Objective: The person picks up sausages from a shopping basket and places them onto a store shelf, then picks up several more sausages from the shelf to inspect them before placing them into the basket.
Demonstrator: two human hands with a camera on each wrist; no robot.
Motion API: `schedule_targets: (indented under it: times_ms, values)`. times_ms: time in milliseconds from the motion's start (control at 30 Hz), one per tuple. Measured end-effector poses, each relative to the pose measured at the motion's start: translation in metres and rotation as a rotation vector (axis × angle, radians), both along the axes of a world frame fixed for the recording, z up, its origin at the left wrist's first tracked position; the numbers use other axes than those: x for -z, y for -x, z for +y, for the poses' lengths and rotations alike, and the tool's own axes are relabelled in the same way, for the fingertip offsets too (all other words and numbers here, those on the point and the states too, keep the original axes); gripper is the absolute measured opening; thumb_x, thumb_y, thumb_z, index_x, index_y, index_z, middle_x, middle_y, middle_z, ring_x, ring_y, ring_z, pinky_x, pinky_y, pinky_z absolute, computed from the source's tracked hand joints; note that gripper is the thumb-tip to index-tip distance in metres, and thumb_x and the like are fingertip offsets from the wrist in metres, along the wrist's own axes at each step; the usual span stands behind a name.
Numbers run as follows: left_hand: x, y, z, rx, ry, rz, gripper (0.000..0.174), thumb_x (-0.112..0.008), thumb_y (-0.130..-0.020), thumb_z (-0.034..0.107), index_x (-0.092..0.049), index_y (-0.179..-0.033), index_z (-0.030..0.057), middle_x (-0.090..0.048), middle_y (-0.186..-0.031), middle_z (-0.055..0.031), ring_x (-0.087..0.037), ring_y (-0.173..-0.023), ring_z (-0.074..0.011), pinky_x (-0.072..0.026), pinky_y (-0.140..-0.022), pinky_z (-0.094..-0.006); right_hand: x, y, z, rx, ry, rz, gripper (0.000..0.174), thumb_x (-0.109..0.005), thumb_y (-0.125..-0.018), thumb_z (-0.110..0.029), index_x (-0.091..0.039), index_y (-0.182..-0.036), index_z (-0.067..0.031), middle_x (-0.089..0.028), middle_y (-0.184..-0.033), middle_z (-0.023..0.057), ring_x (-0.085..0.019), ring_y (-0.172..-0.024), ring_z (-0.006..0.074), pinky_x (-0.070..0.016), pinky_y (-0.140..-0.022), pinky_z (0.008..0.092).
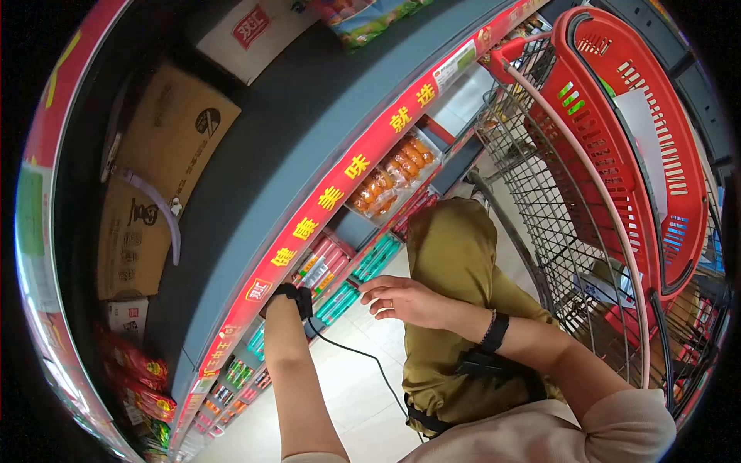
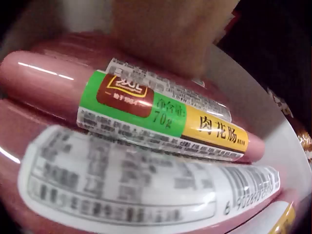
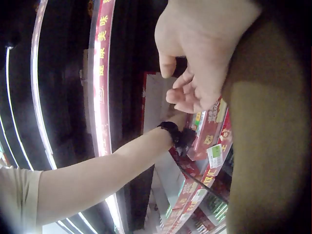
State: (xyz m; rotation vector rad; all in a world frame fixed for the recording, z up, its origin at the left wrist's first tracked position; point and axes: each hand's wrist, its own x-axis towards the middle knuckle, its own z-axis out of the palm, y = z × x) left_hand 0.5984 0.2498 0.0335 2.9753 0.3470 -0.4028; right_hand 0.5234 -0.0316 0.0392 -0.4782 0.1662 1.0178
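Observation:
My left hand reaches in over pink sausages in the left wrist view; its fingertips are hidden, so a grip cannot be made out. Just below it lies a sausage with a green and yellow label, beside another with a white barcode label. In the head view the shelf edge covers most of that hand, and the black wrist camera shows at the sausage tray. My right hand hangs in the air above my knee, fingers loosely bent around nothing. The right wrist view shows this hand in front of the left forearm.
A red shelf strip runs diagonally past my left arm. Packed orange-brown sausages and green-wrapped packs sit on the lower shelf. At the right stands a wire cart with a red basket. A black cable hangs from the left wrist.

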Motion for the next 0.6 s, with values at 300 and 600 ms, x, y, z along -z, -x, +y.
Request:
schedule_targets:
  times_ms: [300,600]
  values:
    - [-0.017,0.014,-0.035,-0.171,-0.03,0.16,0.055,-0.035,-0.092,0.041,-0.035,-0.132,0.0029,-0.035,-0.135,-0.022,-0.029,-0.126,-0.0365,-0.0184,-0.104,-0.0461,0.007,0.001,-0.001,0.027,-0.043,0.026,0.022,-0.047,-0.091,-0.012,-0.053,-0.112,-0.0097,-0.056,-0.103,0.0036,-0.054,-0.089,0.0131,-0.0438,-0.081,0.0292]
    - [0.056,0.036,-0.037,0.073,-0.149,-0.434,0.056,-0.036,-0.092,0.04,-0.041,-0.124,-0.0056,-0.04,-0.128,-0.0269,-0.034,-0.12,-0.0431,-0.0218,-0.102,-0.0504,0.004,0.0,0.0,-0.001,-0.021,0.019,0.023,-0.049,-0.09,-0.014,-0.053,-0.112,-0.0087,-0.056,-0.102,0.0045,-0.054,-0.088,0.0135,-0.0433,-0.08,0.0299]
